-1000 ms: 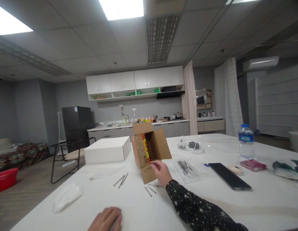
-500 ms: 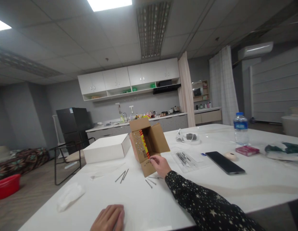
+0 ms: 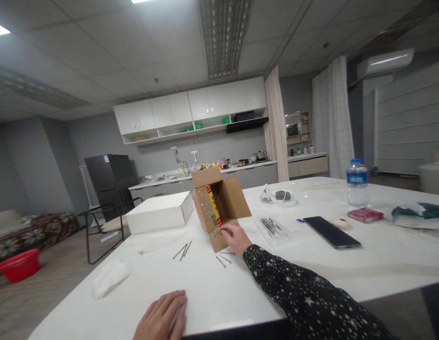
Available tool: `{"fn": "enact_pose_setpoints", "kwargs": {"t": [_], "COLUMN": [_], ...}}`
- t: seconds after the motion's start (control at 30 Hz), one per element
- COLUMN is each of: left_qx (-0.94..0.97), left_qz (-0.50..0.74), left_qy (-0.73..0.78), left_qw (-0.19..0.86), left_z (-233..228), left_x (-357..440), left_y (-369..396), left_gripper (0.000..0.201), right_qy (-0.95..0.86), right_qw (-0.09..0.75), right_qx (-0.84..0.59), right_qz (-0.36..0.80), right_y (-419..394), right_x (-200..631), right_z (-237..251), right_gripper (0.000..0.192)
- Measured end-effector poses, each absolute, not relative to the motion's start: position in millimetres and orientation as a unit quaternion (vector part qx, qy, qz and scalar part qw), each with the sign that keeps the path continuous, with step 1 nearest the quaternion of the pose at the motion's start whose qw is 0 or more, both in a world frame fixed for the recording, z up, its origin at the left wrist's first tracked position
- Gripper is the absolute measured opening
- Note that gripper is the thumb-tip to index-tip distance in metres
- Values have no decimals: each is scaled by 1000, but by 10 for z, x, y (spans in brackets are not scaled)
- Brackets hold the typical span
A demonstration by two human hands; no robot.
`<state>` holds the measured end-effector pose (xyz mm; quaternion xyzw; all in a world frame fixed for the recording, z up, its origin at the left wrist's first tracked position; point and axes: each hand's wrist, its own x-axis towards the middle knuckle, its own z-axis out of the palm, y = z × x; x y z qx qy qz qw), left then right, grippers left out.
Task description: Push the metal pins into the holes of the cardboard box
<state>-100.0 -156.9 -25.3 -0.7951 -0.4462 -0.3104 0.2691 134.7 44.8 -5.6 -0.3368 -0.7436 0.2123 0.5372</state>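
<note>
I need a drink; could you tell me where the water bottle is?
The water bottle stands far right on the table, just behind the pink box.

An office break room — wall cabinets (image 3: 191, 109), fridge (image 3: 109, 177), ceiling-tile lighting.

On the white counter (image 3: 347, 269) an open cardboard box (image 3: 219, 208) lies tipped on its side, its mouth facing the person. The right hand (image 3: 237, 237), in a star-patterned sleeve (image 3: 304, 302), touches the box's lower flap. Loose nails (image 3: 184, 250) lie just beside the box. The left hand (image 3: 163, 318) rests flat near the counter's front edge. A white box (image 3: 159, 218) sits left of the cardboard one.
</note>
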Motion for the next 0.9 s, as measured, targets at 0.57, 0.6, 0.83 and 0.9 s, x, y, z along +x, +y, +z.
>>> {"fn": "enact_pose_setpoints", "kwargs": {"t": [0.57, 0.6, 0.83, 0.9], "left_qx": [-791, -791, -793, -794], "left_qz": [-308, -307, -306, -306], "left_qy": [-455, -456, -455, -454], "left_qw": [268, 268, 266, 265], "left_z": [-216, -216, -205, -200], "left_x": [-973, -971, -971, -972], "left_y": [-1594, -1596, -1605, -1606], "left_gripper": [26, 26, 26, 27], "right_qy": [-795, -797, -795, -797], "right_qw": [482, 478, 480, 482], "right_qx": [-338, -340, -341, -329], "right_qz": [150, 143, 144, 152], "right_y": [372, 363, 376, 382], "right_x": [1318, 1317, 1314, 1308], "right_z": [9, 20, 15, -2], "right_gripper": [23, 23, 23, 23]}}
